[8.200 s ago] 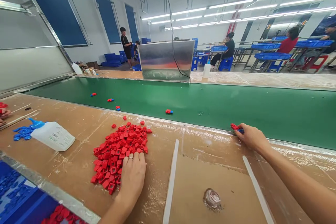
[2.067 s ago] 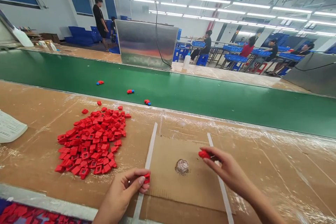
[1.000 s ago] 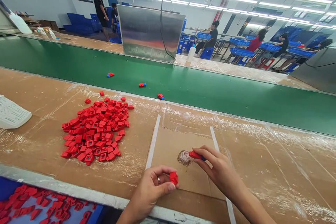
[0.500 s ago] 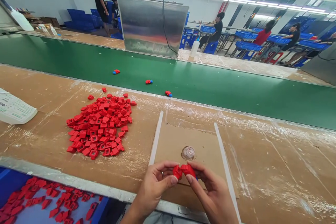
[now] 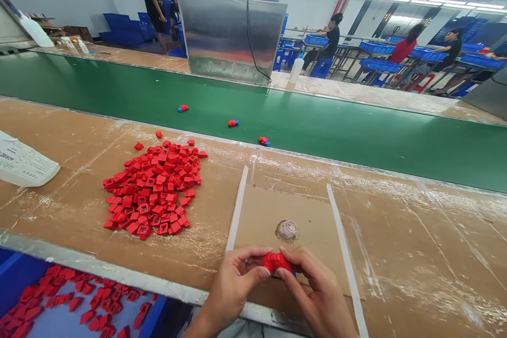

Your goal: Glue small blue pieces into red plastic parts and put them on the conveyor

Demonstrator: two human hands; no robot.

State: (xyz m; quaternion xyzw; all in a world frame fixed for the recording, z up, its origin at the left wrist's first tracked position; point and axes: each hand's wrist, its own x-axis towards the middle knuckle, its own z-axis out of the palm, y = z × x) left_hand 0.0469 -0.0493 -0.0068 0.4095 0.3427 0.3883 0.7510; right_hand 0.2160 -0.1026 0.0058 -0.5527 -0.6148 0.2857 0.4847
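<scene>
Okay, left hand (image 5: 235, 286) and right hand (image 5: 317, 296) both clenched on red plastic part (image 5: 276, 261), fingers gripping it over cardboard sheet (image 5: 309, 206), heap of red pieces (image 5: 150, 190) left of fingers, blue tray (image 5: 152, 312) below them

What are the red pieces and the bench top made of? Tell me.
The red pieces look like moulded plastic: uniform square shapes, crisp edges, slight sheen. The bench top looks like brown cardboard under clear film or tape, judging by glossy streaks across it.
</scene>
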